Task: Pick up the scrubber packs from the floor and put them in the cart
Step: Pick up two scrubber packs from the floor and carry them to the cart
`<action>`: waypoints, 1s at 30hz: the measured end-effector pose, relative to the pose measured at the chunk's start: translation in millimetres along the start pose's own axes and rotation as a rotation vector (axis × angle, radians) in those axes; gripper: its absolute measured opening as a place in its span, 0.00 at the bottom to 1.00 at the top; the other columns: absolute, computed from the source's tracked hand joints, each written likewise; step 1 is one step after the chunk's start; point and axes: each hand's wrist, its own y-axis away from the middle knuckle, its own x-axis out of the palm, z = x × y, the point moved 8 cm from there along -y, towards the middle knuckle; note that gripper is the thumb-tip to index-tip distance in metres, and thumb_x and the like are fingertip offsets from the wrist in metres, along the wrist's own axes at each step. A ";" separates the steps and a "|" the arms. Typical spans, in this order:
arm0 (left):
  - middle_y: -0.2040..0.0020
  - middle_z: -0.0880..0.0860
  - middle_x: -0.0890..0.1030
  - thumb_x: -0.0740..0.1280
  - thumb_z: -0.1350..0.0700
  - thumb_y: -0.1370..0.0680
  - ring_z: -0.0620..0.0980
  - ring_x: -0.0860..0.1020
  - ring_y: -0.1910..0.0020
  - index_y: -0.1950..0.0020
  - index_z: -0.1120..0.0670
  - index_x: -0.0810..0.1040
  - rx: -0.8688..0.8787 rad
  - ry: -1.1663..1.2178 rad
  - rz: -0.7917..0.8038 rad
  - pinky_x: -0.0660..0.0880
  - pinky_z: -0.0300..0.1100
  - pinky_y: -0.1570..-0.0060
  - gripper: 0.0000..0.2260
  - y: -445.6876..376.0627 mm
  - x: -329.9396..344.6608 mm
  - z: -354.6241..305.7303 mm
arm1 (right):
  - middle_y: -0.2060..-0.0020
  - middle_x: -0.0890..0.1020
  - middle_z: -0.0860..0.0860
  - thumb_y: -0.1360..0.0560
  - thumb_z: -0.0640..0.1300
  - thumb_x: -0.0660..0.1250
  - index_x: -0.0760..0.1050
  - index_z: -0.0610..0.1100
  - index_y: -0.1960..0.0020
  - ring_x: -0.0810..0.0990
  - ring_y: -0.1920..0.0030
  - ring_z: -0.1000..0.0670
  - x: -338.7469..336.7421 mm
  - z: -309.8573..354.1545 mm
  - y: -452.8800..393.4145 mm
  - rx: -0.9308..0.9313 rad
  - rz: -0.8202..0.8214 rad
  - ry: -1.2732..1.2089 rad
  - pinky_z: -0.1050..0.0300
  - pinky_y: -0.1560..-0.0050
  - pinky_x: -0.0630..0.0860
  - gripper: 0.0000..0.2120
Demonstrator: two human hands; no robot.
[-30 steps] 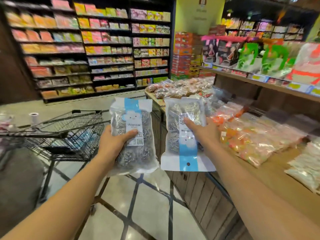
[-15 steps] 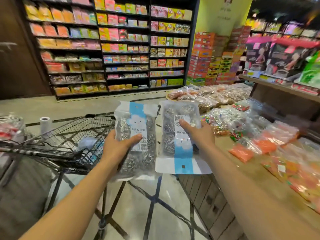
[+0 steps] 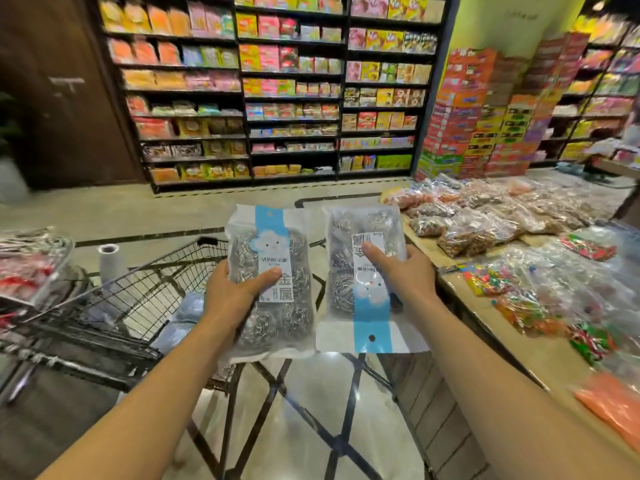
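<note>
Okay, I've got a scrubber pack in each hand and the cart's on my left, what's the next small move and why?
Probably swing the left hand leftward and lower its scrubber pack over the cart. Both packs are already off the floor, each held up in a firm grip, and the cart's open basket sits just beside and below the left hand. The right hand and its pack are farther away, so they can follow.
</note>
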 end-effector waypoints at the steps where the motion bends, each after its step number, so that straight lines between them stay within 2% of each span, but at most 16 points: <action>1: 0.48 0.54 0.87 0.82 0.55 0.32 0.55 0.87 0.52 0.40 0.51 0.78 -0.008 -0.002 -0.010 0.83 0.59 0.47 0.24 -15.8 3.7 0.4 | 0.53 0.85 0.51 0.41 0.71 0.76 0.80 0.50 0.49 0.84 0.51 0.47 9.8 0.7 -18.8 0.002 0.015 0.005 0.40 0.44 0.82 0.32; 5: 0.48 0.53 0.87 0.82 0.54 0.32 0.54 0.87 0.52 0.37 0.52 0.78 -0.024 0.003 -0.081 0.83 0.58 0.47 0.26 -78.8 10.7 -2.8 | 0.55 0.86 0.52 0.44 0.73 0.76 0.81 0.50 0.49 0.85 0.53 0.47 46.1 13.2 -97.7 -0.043 0.077 0.041 0.40 0.46 0.82 0.34; 7: 0.48 0.54 0.87 0.82 0.54 0.32 0.55 0.87 0.53 0.39 0.51 0.77 -0.030 0.010 -0.120 0.83 0.58 0.47 0.24 -108.0 10.1 -7.1 | 0.57 0.85 0.52 0.40 0.71 0.77 0.80 0.50 0.51 0.85 0.55 0.48 66.2 23.2 -130.8 -0.070 0.121 0.068 0.44 0.51 0.82 0.30; 9: 0.48 0.55 0.87 0.81 0.54 0.32 0.56 0.88 0.55 0.39 0.51 0.76 -0.038 0.030 -0.143 0.83 0.58 0.50 0.24 -135.7 8.1 -10.8 | 0.61 0.82 0.53 0.33 0.66 0.77 0.76 0.49 0.54 0.81 0.60 0.51 88.9 30.1 -159.8 -0.097 0.171 0.094 0.53 0.61 0.76 0.23; 11: 0.47 0.55 0.87 0.81 0.54 0.31 0.55 0.88 0.56 0.37 0.51 0.75 -0.042 0.030 -0.172 0.84 0.58 0.50 0.26 -161.5 1.9 -12.0 | 0.63 0.78 0.54 0.30 0.62 0.77 0.73 0.49 0.57 0.77 0.64 0.53 115.3 33.3 -184.8 -0.127 0.212 0.116 0.57 0.65 0.69 0.20; 13: 0.47 0.54 0.87 0.82 0.53 0.33 0.54 0.88 0.55 0.36 0.50 0.75 -0.036 0.033 -0.205 0.83 0.58 0.48 0.28 -185.9 -9.4 -11.6 | 0.62 0.79 0.53 0.31 0.63 0.77 0.73 0.49 0.56 0.77 0.62 0.52 145.9 37.0 -205.3 -0.160 0.252 0.131 0.56 0.64 0.70 0.21; 15: 0.46 0.54 0.87 0.83 0.50 0.36 0.54 0.88 0.54 0.34 0.50 0.75 -0.043 0.045 -0.242 0.83 0.57 0.48 0.33 -208.5 -22.9 -8.8 | 0.60 0.80 0.52 0.31 0.65 0.76 0.74 0.49 0.55 0.79 0.60 0.51 179.4 42.5 -222.1 -0.168 0.297 0.145 0.53 0.60 0.75 0.22; 18: 0.49 0.53 0.87 0.81 0.55 0.31 0.49 0.88 0.59 0.36 0.52 0.76 -0.034 0.060 -0.301 0.84 0.44 0.62 0.26 -241.1 -46.0 -4.2 | 0.57 0.82 0.51 0.32 0.66 0.76 0.77 0.49 0.51 0.82 0.58 0.50 232.5 52.4 -242.9 -0.183 0.354 0.149 0.48 0.56 0.81 0.23; 20: 0.50 0.53 0.87 0.81 0.57 0.30 0.48 0.87 0.60 0.38 0.53 0.76 -0.032 0.064 -0.345 0.82 0.41 0.66 0.24 -263.0 -61.5 -1.5 | 0.56 0.84 0.50 0.34 0.69 0.76 0.78 0.48 0.50 0.83 0.57 0.48 268.0 58.1 -255.6 -0.199 0.373 0.159 0.44 0.52 0.82 0.28; 22: 0.50 0.52 0.86 0.81 0.55 0.30 0.47 0.86 0.59 0.39 0.53 0.76 -0.017 0.066 -0.385 0.80 0.39 0.66 0.23 -288.9 -81.6 2.7 | 0.54 0.85 0.49 0.39 0.73 0.75 0.78 0.49 0.48 0.84 0.54 0.46 305.8 64.3 -268.8 -0.214 0.403 0.167 0.40 0.49 0.83 0.33; 24: 0.49 0.50 0.86 0.81 0.54 0.30 0.46 0.85 0.55 0.39 0.52 0.77 -0.005 0.073 -0.430 0.78 0.39 0.64 0.23 -313.6 -103.9 7.0 | 0.56 0.85 0.52 0.39 0.72 0.75 0.78 0.53 0.50 0.85 0.55 0.48 343.5 71.4 -280.8 -0.222 0.431 0.160 0.40 0.49 0.83 0.28; 27: 0.48 0.49 0.86 0.81 0.53 0.30 0.46 0.84 0.51 0.39 0.51 0.79 0.006 0.093 -0.471 0.78 0.39 0.60 0.22 -349.7 -140.2 21.1 | 0.58 0.85 0.54 0.35 0.68 0.77 0.78 0.53 0.50 0.85 0.58 0.52 399.4 80.6 -297.4 -0.239 0.464 0.182 0.42 0.50 0.84 0.23; 28: 0.47 0.48 0.86 0.81 0.52 0.30 0.46 0.84 0.50 0.38 0.51 0.79 0.002 0.098 -0.481 0.79 0.39 0.59 0.23 -359.6 -152.0 26.3 | 0.58 0.86 0.54 0.35 0.68 0.77 0.79 0.53 0.49 0.86 0.58 0.52 418.4 82.7 -302.3 -0.243 0.480 0.190 0.43 0.51 0.84 0.24; 30: 0.42 0.49 0.85 0.83 0.49 0.33 0.48 0.84 0.46 0.32 0.51 0.76 -0.023 0.118 -0.513 0.81 0.44 0.51 0.31 -379.4 -178.2 39.5 | 0.56 0.86 0.54 0.39 0.72 0.75 0.79 0.53 0.47 0.86 0.57 0.51 457.3 86.6 -310.9 -0.258 0.516 0.200 0.42 0.51 0.84 0.30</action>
